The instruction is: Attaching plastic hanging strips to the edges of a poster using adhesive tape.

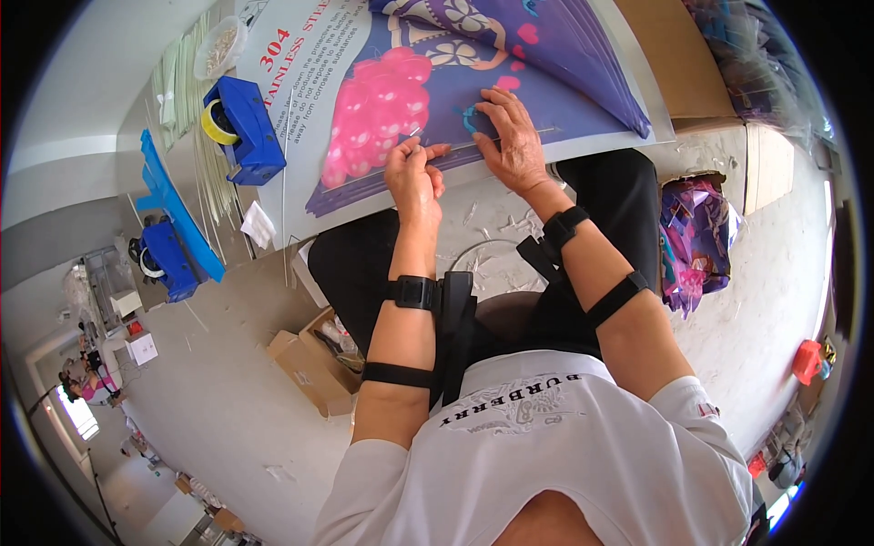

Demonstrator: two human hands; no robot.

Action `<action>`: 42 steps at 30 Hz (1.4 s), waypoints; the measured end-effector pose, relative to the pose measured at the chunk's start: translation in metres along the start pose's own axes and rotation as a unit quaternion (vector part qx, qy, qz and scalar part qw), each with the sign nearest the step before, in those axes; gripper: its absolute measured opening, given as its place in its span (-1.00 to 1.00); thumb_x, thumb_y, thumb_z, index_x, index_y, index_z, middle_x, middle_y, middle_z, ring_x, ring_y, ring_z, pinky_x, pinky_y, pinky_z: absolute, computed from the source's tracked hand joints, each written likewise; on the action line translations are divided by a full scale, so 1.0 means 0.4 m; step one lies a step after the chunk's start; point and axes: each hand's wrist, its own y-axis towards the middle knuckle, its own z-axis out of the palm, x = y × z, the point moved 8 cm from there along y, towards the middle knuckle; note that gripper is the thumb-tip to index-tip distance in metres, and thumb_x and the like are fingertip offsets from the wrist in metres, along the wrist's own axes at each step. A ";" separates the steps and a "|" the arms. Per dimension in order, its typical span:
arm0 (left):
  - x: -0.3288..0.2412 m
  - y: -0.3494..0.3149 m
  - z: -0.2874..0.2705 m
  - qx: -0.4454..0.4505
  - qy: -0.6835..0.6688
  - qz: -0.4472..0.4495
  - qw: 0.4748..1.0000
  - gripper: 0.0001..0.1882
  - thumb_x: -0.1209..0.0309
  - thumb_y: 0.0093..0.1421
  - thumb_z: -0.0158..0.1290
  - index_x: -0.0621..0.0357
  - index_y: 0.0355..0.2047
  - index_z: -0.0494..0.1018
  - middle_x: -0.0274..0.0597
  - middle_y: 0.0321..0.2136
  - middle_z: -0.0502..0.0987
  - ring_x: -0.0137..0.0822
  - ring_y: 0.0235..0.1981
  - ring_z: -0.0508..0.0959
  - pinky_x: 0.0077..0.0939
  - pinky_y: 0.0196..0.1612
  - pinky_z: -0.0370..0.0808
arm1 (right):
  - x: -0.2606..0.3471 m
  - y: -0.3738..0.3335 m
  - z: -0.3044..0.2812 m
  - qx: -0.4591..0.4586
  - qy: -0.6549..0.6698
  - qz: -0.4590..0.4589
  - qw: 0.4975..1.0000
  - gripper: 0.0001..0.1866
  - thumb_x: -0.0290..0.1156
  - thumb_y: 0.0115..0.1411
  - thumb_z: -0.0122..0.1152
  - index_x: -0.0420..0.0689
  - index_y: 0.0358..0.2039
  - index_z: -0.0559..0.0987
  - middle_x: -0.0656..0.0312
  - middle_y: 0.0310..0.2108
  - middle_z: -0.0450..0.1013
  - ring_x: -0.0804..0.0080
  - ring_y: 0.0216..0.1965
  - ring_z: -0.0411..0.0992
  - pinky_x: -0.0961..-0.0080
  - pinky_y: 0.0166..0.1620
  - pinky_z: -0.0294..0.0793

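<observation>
A purple printed sheet (452, 100) with pink balloon shapes lies across the table in front of me. Along its near edge runs a thin pale rod (543, 132). My left hand (416, 180) is over that edge, fingers closed in a pinch. A tiny whitish piece (415, 131) shows at its fingertips, too small to name. To the right, my right hand (514, 143) rests on the sheet, fingers apart, with the thumb close to the rod. The sheet's right part is folded over in layers.
Blue tape dispensers (244, 132) stand at the left, near bundled pale strips (187, 86) and a clear bowl (219, 48) of small pieces. An open box (696, 238) of purple sheets is on the right. A cardboard box (314, 362) sits on the floor.
</observation>
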 end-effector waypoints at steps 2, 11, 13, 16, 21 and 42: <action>-0.002 0.002 -0.001 0.000 0.004 0.007 1.000 -0.79 0.46 0.26 -0.20 0.30 -0.14 0.24 0.10 -0.40 0.53 -0.57 -0.81 0.23 -0.69 -0.80 0.09 | 0.013 0.001 -0.001 0.018 0.002 -0.005 1.000 -0.53 -0.47 -0.16 0.24 -0.21 -0.16 0.40 0.02 0.03 0.27 0.01 0.16 0.15 0.19 0.19 0.13; -0.005 -0.002 0.007 -0.003 0.018 0.028 0.999 -0.76 0.39 0.28 -0.18 0.32 -0.15 0.24 0.06 -0.45 0.53 -0.57 -0.83 0.21 -0.70 -0.81 0.09 | 0.033 -0.001 0.048 0.063 0.016 0.041 0.997 -0.37 -0.37 -0.22 0.36 -0.20 -0.07 0.37 0.05 0.11 0.20 0.06 0.22 0.07 0.24 0.23 0.09; -0.005 -0.004 0.008 -0.003 0.021 0.031 0.999 -0.77 0.39 0.28 -0.18 0.31 -0.15 0.24 0.05 -0.45 0.52 -0.57 -0.83 0.20 -0.70 -0.81 0.09 | 0.033 -0.001 0.053 0.068 0.004 0.042 0.997 -0.34 -0.37 -0.22 0.37 -0.20 -0.05 0.35 0.06 0.11 0.19 0.07 0.22 0.06 0.24 0.24 0.07; -0.011 -0.006 0.014 0.017 0.064 0.051 0.997 -0.74 0.38 0.28 -0.18 0.29 -0.10 0.26 0.00 -0.41 0.54 -0.60 -0.78 0.23 -0.71 -0.77 0.12 | 0.034 0.002 0.058 0.076 -0.009 0.045 0.996 -0.29 -0.38 -0.22 0.38 -0.20 0.00 0.32 0.07 0.13 0.18 0.08 0.23 0.04 0.25 0.25 0.03; -0.084 -0.023 0.040 0.056 0.304 0.291 0.906 -0.70 0.44 0.24 -0.16 0.22 -0.01 0.24 -0.15 -0.49 0.52 -0.34 -0.54 0.48 -0.48 -0.43 0.42 | 0.042 0.006 0.067 0.082 -0.013 0.056 0.995 -0.23 -0.40 -0.24 0.39 -0.20 0.04 0.29 0.07 0.14 0.16 0.10 0.24 0.02 0.26 0.27 -0.01; -0.031 0.000 -0.063 0.083 0.012 -0.138 0.987 -0.71 0.63 -0.04 -0.08 0.38 -0.23 0.34 -0.45 -0.68 0.17 -0.63 -0.80 0.09 -0.73 -0.76 0.01 | 0.041 0.013 0.073 0.058 -0.120 0.112 0.985 -0.28 -0.18 -0.13 0.32 -0.15 0.06 0.32 0.25 0.10 0.22 0.19 0.13 0.12 0.26 0.11 0.08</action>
